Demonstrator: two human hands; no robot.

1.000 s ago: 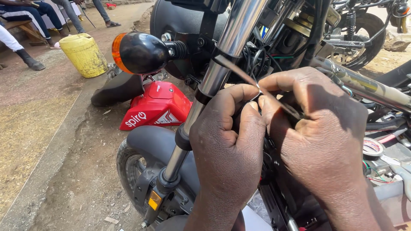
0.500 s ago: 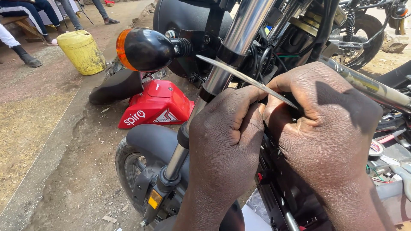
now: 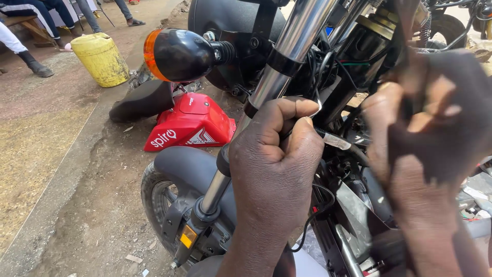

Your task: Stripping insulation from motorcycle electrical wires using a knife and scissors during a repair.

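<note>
Nearest us, our left hand (image 3: 274,169) was closed around a thin cable (image 3: 335,141) beside the chrome fork tube (image 3: 287,61), while our right hand (image 3: 430,133) was blurred, so we could not tell whether it gripped anything. We judged the wiring work unfinished: the cable, dark with a pale sleeve, sat loose among tangled wires behind the headlight (image 3: 230,23). Farther left lay the red body panel (image 3: 192,123) and yellow jerrycan (image 3: 100,59).

A left hand (image 3: 274,169) pinches a thin cable (image 3: 335,141) beside a motorcycle's chrome fork (image 3: 287,56); the blurred right hand (image 3: 430,133) is raised nearby, a red panel (image 3: 189,125) on the ground.
</note>
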